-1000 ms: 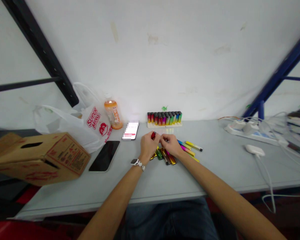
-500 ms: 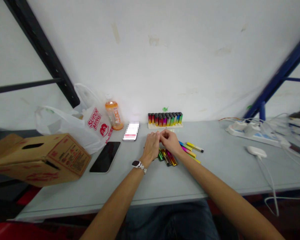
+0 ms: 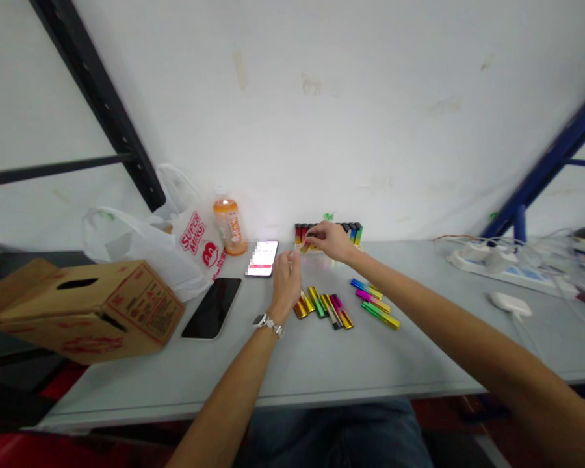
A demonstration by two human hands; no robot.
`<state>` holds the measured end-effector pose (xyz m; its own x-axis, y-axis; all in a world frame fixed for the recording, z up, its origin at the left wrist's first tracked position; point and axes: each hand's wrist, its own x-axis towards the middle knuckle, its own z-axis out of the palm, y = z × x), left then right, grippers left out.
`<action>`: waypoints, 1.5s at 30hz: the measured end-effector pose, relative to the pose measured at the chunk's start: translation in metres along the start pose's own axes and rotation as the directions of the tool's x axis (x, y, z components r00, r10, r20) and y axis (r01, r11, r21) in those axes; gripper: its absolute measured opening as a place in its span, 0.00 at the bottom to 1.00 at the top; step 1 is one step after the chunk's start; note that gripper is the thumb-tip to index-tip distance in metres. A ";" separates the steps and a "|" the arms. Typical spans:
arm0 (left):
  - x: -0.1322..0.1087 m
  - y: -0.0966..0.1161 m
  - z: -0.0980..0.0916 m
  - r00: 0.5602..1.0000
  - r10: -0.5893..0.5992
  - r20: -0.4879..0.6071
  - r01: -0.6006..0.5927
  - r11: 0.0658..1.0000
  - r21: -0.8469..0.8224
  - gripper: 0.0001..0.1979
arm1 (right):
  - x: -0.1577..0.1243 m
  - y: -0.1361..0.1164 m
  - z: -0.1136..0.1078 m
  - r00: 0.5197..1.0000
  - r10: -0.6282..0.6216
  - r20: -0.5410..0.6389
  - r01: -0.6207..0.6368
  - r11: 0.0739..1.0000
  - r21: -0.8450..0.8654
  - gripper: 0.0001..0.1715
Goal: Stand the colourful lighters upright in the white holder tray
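Observation:
My right hand [image 3: 329, 239] reaches to the back of the table and pinches a reddish-gold lighter [image 3: 305, 247], blurred, at the front left of a pale rack [image 3: 297, 249]. Shiny black-topped lighters [image 3: 355, 234] stand upright in that rack, the middle ones hidden behind my hand. My left hand [image 3: 287, 279] hovers nearer me, its fingers loosely bent and apart, with nothing visible in them. Beside it lie several gradient-coloured lighters [image 3: 338, 311] in a row. Farther right, three more lighters [image 3: 373, 304] lie slanted.
To the left are a black-screened phone [image 3: 212, 309], a lit phone [image 3: 266, 259], an orange drink bottle [image 3: 230, 224], a white plastic bag [image 3: 146, 244] and a cardboard box [image 3: 88, 312]. A power strip [image 3: 511, 270] and a white charger [image 3: 511, 303] with cables lie right.
My hands have come apart. The right went forward to the rack with a lighter, while the left drew slightly back and left. Lighters beneath my hands are now uncovered.

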<state>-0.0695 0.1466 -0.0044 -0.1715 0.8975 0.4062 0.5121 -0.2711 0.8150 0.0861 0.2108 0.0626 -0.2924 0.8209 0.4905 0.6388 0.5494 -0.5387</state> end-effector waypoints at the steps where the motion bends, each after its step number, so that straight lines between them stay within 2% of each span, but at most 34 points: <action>1: 0.001 -0.002 -0.001 1.000 0.001 -0.003 -0.001 1.000 0.009 0.21 | 0.012 0.001 -0.002 0.999 -0.031 0.019 0.032 0.996 -0.088 0.10; 4: 0.002 -0.007 0.000 0.998 0.036 0.048 -0.041 0.995 0.095 0.18 | 0.040 0.004 -0.002 0.992 -0.054 0.114 0.082 0.961 -0.264 0.13; 8: -0.004 -0.008 0.003 0.984 0.088 0.156 -0.124 0.963 0.240 0.14 | 0.056 0.008 0.010 0.981 -0.045 0.189 0.130 0.874 -0.469 0.13; 10: -0.007 -0.005 0.003 0.976 0.100 0.195 -0.155 0.944 0.290 0.13 | 0.059 0.012 0.015 0.976 -0.054 0.212 0.157 0.847 -0.507 0.13; 14: -0.011 0.000 0.002 0.968 0.102 0.230 -0.180 0.919 0.351 0.13 | 0.061 0.020 0.020 0.977 -0.040 0.209 0.142 0.855 -0.499 0.12; 18: -0.011 0.001 0.002 0.965 0.110 0.236 -0.193 0.910 0.367 0.13 | 0.054 0.021 0.017 0.988 -0.036 0.152 0.113 0.840 -0.530 0.15; 22: -0.013 0.003 0.003 0.966 0.112 0.235 -0.196 0.907 0.374 0.13 | 0.034 0.019 0.016 0.998 -0.026 0.058 0.056 0.799 -0.599 0.21; 28: -0.015 0.010 0.002 0.962 0.116 0.248 -0.211 0.893 0.397 0.15 | 0.010 0.019 0.026 0.999 0.002 0.042 0.024 0.797 -0.603 0.32; 31: -0.021 0.020 -0.001 0.953 0.120 0.277 -0.236 0.867 0.438 0.20 | -0.010 0.018 0.020 0.997 0.031 -0.073 -0.065 0.842 -0.535 0.36; 34: -0.041 0.034 -0.004 0.939 0.158 0.305 -0.295 0.825 0.482 0.26 | -0.050 0.015 0.000 0.987 0.049 -0.155 -0.115 0.883 -0.455 0.33; 37: -0.074 0.047 -0.002 0.919 0.179 0.352 -0.347 0.791 0.504 0.32 | -0.105 0.010 -0.027 0.988 0.086 -0.128 -0.135 0.882 -0.451 0.32; 41: -0.114 0.057 0.007 0.901 0.176 0.396 -0.380 0.759 0.528 0.42 | -0.168 0.004 -0.051 0.974 0.213 -0.082 -0.225 0.844 -0.487 0.35; 45: -0.124 0.057 0.018 0.896 0.145 0.420 -0.385 0.725 0.571 0.47 | -0.198 0.007 -0.052 0.942 0.331 -0.058 -0.317 0.820 -0.477 0.39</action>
<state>-0.0042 0.0263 -0.0154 0.2741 0.9110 0.3083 0.9178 -0.3435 0.1990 0.1854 0.0438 -0.0028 -0.0232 0.9459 0.3235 0.9558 0.1159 -0.2702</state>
